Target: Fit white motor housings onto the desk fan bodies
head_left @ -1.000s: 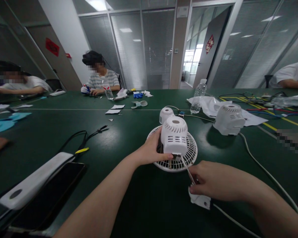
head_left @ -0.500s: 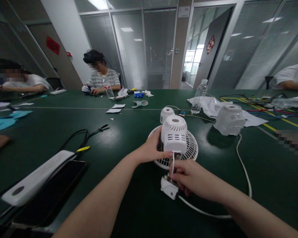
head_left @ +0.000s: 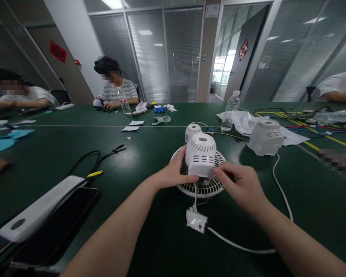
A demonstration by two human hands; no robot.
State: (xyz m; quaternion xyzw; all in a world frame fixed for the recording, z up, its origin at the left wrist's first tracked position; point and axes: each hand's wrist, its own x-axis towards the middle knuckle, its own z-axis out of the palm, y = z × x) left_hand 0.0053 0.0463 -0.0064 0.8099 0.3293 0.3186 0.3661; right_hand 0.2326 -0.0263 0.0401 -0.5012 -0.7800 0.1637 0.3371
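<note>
Right fingers (head_left: 223,177) have left the box (head_left: 197,221) for the motor housing (head_left: 202,156)

The table (head_left: 150,165) is dark green, and its smooth top reflects the light. On the left lie a long white device (head_left: 43,207) and, just beside it, a dark phone (head_left: 57,227). In the middle lies a round white grille (head_left: 220,159); nearer is a small white box (head_left: 196,221). Farther away stand two clear bottles (head_left: 230,113), and at the right one white housing (head_left: 265,137).
</note>
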